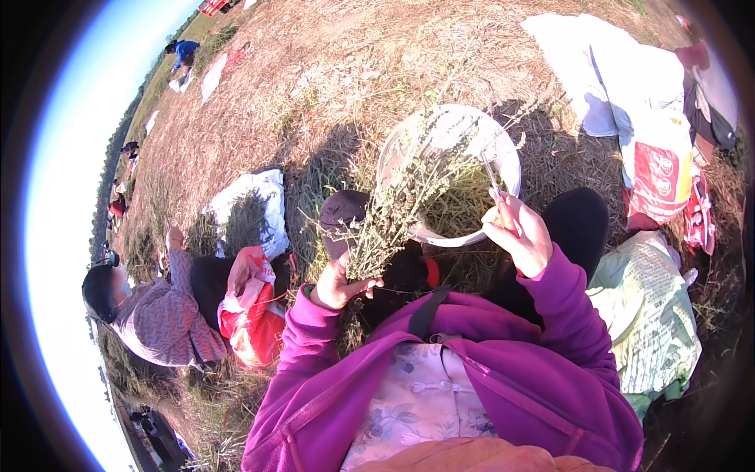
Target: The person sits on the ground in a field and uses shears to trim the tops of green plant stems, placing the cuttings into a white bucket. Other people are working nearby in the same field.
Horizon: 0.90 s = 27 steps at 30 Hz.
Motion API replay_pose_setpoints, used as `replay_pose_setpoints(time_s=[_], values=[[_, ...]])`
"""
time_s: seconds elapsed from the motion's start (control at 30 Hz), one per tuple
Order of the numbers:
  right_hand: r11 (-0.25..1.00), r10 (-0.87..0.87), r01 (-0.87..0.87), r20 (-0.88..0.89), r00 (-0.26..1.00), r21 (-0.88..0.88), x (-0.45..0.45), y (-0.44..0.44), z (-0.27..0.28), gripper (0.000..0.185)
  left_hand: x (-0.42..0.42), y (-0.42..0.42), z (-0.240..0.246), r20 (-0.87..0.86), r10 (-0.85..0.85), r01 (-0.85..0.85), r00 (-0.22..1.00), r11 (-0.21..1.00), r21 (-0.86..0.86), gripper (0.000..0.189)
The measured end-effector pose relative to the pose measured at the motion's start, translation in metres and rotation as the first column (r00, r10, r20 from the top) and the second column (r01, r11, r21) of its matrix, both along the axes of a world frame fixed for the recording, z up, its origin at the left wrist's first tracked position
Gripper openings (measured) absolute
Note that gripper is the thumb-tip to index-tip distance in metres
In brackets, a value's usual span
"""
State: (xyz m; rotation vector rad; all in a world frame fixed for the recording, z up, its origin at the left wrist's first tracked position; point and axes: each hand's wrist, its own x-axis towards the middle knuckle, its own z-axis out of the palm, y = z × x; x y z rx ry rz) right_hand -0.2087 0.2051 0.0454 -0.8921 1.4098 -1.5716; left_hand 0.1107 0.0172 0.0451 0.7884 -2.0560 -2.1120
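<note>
My left hand (342, 287) grips a bunch of thin, dry, grey-green plant stems (386, 236) near their lower ends. The stems fan out up and to the right, across the mouth of a round white bucket (508, 147) between my knees. Loose green-yellow plant clippings (466, 203) lie inside the bucket. In my right hand (525, 239) are red-handled snips (506, 215), held over the bucket's right rim. Their metal blades point up and away from me, beside the upper stems. Whether the blades are parted is too small to tell.
At left a person (162, 312) sits by a red plastic bag (253, 318) and a white sack (268, 194). White sacks (643, 76), a printed red-and-white bag (657, 177) and a pale green sack (649, 312) lie at right. Dry straw (330, 71) covers the ground.
</note>
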Motion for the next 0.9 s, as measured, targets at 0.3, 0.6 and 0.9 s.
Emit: replay_pose_setpoints(time_s=[0.3, 0.6, 0.9], values=[[0.994, 0.018, -0.037, 0.175, 0.984, 0.106, -0.008, -0.003, -0.037, 0.020, 0.036, 0.008, -0.016, 0.082, 0.123, -0.122, 0.989, 0.992, -0.023, 0.042], [0.956, 0.008, -0.067, 0.202, 0.979, 0.287, -0.003, -0.020, -0.023, 0.023, 0.053, 0.005, -0.018, 0.102, 0.190, -0.185, 0.977, 0.981, -0.051, 0.051], [0.948, 0.102, -0.131, 0.116, 0.988, 0.289, -0.008, -0.002, -0.037, 0.023, 0.056, 0.001, -0.023, 0.176, 0.264, -0.260, 0.948, 0.965, -0.046, 0.047]])
